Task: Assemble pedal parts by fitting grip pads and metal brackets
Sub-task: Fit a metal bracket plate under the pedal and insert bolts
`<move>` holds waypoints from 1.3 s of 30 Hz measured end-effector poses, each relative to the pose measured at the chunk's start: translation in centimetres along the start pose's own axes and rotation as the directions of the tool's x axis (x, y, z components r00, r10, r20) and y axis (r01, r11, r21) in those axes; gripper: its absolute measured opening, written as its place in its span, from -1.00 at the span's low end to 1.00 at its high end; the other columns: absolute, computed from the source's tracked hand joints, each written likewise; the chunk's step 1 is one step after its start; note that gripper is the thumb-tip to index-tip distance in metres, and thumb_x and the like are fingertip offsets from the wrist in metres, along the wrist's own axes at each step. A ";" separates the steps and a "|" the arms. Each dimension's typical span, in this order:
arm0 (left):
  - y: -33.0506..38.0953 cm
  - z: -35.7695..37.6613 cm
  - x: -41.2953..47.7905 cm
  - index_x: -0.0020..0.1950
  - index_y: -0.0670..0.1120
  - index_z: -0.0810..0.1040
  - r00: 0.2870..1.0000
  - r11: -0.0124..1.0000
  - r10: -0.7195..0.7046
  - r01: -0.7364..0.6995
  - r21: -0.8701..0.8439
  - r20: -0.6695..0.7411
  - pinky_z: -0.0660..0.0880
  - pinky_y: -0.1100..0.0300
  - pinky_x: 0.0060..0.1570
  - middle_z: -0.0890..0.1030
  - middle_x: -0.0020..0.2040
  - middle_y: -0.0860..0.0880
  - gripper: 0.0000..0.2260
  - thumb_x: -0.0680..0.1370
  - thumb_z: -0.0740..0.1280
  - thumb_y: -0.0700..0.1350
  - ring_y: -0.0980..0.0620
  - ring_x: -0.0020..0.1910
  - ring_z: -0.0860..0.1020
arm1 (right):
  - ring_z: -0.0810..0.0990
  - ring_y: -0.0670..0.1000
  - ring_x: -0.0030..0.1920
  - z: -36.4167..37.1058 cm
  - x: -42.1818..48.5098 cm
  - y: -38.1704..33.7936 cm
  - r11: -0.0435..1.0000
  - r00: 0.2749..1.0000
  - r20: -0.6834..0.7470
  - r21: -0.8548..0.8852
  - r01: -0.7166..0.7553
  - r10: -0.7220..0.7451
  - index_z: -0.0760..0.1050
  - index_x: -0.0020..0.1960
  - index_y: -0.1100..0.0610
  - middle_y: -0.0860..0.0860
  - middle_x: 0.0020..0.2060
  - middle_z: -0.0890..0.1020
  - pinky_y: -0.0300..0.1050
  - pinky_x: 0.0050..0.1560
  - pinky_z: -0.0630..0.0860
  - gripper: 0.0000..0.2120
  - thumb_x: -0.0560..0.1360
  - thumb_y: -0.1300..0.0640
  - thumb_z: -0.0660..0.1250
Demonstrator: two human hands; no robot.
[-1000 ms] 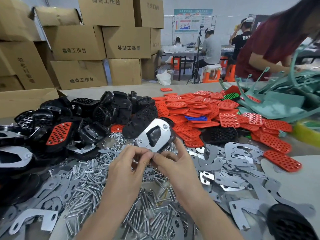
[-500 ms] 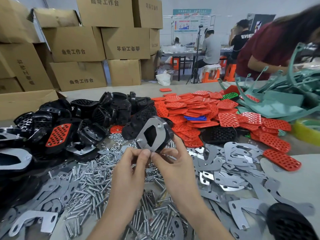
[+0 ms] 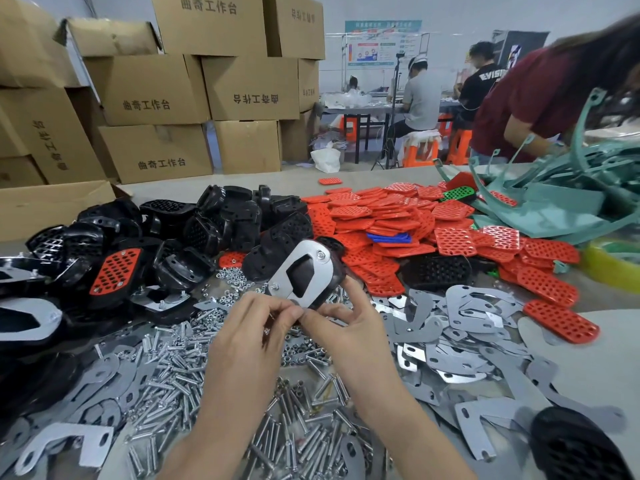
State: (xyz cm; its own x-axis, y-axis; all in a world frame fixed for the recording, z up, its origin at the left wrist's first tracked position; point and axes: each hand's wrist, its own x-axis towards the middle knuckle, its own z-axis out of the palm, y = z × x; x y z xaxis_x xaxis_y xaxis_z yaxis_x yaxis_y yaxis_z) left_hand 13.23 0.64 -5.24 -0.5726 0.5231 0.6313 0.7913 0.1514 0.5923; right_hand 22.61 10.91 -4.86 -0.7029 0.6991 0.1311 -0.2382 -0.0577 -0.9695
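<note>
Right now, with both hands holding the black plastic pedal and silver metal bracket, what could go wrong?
1. The left hand and right hand grip the black plastic pedal only at its lower end; it could tip or slip.
2. The silver metal bracket looks bolted at its upper corner; its lower corner, under the fingers, may be loose and shift.
3. Any small part dropped would likely vanish among the loose silver bolts below.
</note>
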 end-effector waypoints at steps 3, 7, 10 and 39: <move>-0.2 0.1 0.0 0.02 -0.04 0.65 0.990 0.986 0.135 -0.131 0.105 -0.029 0.42 0.44 -0.07 0.55 -0.06 0.15 -0.79 0.60 0.27 0.02 0.21 -0.07 0.49 | 0.70 0.03 -0.13 0.0 0.4 0.9 0.993 0.998 0.010 0.093 -0.067 0.066 0.49 0.43 -0.11 0.12 -0.19 0.66 0.05 0.16 0.67 -0.38 0.43 0.19 0.57; -0.6 -0.1 0.2 0.12 -0.02 0.65 0.987 0.986 0.158 -0.159 0.046 0.015 0.46 0.36 -0.01 0.53 0.01 0.18 -0.78 0.61 0.26 0.01 0.18 0.01 0.52 | 0.75 0.08 -0.03 -0.1 0.7 1.1 0.954 0.991 -0.001 0.268 -0.131 0.137 0.45 0.46 -0.08 0.30 -0.08 0.64 0.02 0.08 0.70 -0.26 0.35 0.22 0.59; -0.8 -0.4 0.2 0.19 0.05 0.60 0.985 0.986 0.161 -0.163 0.025 0.065 0.46 0.41 0.03 0.50 0.06 0.22 -0.79 0.62 0.25 0.01 0.22 0.07 0.54 | 0.76 0.10 -0.04 -0.2 0.8 0.8 0.947 0.990 -0.015 0.295 -0.131 0.142 0.63 0.17 -0.19 0.18 -0.14 0.68 -0.13 -0.01 0.68 -0.49 0.34 0.26 0.58; -1.0 -0.4 0.2 0.21 0.29 0.50 0.990 0.994 0.060 -0.048 -0.100 0.126 0.46 0.23 0.03 0.49 0.03 0.25 -0.81 0.62 0.20 0.15 0.08 0.14 0.51 | 0.73 0.21 0.13 -0.5 0.4 0.3 0.964 0.995 0.078 0.251 -0.084 0.066 0.63 0.20 -0.04 0.20 0.07 0.74 0.01 0.19 0.66 -0.78 0.63 0.21 0.38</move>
State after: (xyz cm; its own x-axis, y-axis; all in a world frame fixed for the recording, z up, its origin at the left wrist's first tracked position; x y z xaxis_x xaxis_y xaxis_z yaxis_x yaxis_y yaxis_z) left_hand 12.26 0.31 -5.50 -0.4926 0.6327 0.5975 0.7923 0.0420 0.6087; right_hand 22.55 11.49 -5.24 -0.7672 0.6362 0.0822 -0.3387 -0.2928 -0.8942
